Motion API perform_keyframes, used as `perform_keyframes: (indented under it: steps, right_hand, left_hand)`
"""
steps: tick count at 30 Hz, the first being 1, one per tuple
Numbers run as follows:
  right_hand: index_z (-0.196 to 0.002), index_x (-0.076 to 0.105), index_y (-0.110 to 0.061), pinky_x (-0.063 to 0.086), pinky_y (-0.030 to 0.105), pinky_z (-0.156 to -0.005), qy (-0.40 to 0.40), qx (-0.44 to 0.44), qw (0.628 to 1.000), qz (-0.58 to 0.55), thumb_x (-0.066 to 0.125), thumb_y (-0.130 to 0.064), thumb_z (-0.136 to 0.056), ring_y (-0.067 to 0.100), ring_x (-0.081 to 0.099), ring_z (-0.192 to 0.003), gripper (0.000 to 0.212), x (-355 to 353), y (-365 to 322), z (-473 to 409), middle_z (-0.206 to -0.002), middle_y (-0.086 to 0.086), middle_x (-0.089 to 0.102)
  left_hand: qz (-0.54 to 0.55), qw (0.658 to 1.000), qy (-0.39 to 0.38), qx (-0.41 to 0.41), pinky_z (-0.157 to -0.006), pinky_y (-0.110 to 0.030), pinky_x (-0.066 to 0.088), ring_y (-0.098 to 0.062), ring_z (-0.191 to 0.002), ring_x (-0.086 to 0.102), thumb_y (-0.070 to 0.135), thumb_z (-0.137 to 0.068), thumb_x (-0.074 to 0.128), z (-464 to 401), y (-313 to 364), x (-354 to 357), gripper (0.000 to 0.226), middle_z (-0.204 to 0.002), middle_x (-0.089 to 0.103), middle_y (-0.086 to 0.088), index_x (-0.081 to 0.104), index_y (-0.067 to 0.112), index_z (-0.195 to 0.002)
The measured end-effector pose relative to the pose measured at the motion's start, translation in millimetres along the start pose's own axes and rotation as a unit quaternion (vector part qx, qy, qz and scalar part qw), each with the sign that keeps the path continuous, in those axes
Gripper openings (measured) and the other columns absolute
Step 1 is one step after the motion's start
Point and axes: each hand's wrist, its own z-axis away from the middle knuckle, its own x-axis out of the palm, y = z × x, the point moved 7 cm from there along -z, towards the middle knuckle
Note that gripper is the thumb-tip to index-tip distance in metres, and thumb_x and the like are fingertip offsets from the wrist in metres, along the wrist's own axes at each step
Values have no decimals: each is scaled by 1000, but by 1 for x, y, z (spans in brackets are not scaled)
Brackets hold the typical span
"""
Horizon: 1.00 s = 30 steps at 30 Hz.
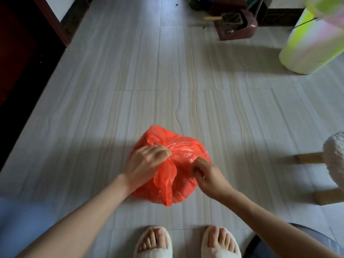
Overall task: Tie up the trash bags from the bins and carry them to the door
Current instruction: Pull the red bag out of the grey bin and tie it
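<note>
Readable text: none anywhere in the view.
Red-orange thin plastic trash bag [178, 157], lower centre: plain film, no print or logo.
Lime-green and white plastic cylinder [312, 40], upper right: colour bands only, no lettering.
Pale striped floor tiles [130, 90]: unmarked.

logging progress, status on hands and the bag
Left hand and right hand both gripping red bag on floor, knot in progress. Path ahead open.
</note>
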Motion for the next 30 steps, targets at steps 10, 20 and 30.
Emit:
perform_keyframes:
  steps: [10, 20, 30]
  right_hand:
    - [-94, 66, -20, 46, 50, -76, -9, -75, 989, 128, 39, -35, -79, 28, 53, -95, 34, 20, -23, -35, -102, -3, 65]
    - [-94, 70, -24, 42, 38, -90, -5, 2, 1000, 21, 39, -41, -72, 26, 56, -94, 42, 20, -16, -52, -92, -6, 67]
    - [-107, 63, -22, 35, 54, -99, -39, 50, 997, -33, 53, -40, -72, 20, 54, -105, 41, 27, -23, -59, -97, -16, 58]
  left_hand:
    - [30, 990, 66, -119, -64, -31, 56, -19, -80, 67, 11, -84, 54, 11, 1, 9, 17, -91, 68, -10, 49, 13, -100]
    - [250, 895, 20, -369, -87, -35, 49, -12, -85, 57, 27, -82, 41, 37, -32, 37, 15, -92, 57, 7, 50, 35, -92]
    - [451, 739, 97, -492, -90, -31, 46, -13, -91, 62, 3, -74, 63, 36, -39, 22, 29, -85, 63, 10, 63, 32, -68]
